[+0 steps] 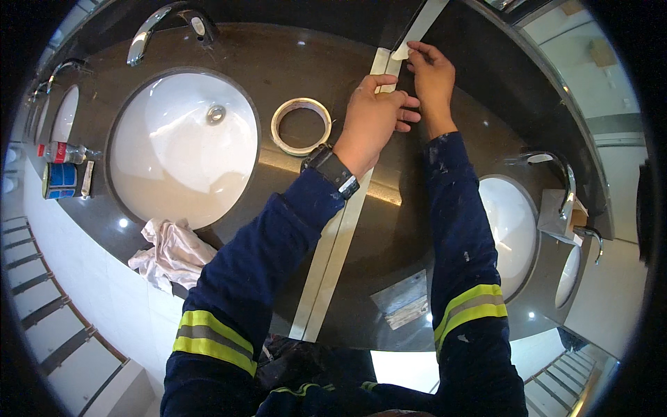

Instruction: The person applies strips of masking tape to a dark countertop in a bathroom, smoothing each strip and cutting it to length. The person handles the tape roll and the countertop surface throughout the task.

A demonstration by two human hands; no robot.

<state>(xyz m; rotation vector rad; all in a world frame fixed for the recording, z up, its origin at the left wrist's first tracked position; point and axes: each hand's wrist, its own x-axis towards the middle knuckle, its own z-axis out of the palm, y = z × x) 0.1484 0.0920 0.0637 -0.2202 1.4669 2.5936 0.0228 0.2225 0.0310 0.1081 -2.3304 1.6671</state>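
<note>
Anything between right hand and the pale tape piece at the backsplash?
Nothing visible: the right hand has its fingertips at the tape piece. The left hand is over the tape strips, nearer the person, and the tape roll lies off to the left.

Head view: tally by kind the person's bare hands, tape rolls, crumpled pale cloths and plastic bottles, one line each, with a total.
Left hand and right hand: 2
Tape roll: 1
Crumpled pale cloth: 1
Plastic bottle: 1
Total: 5
</note>
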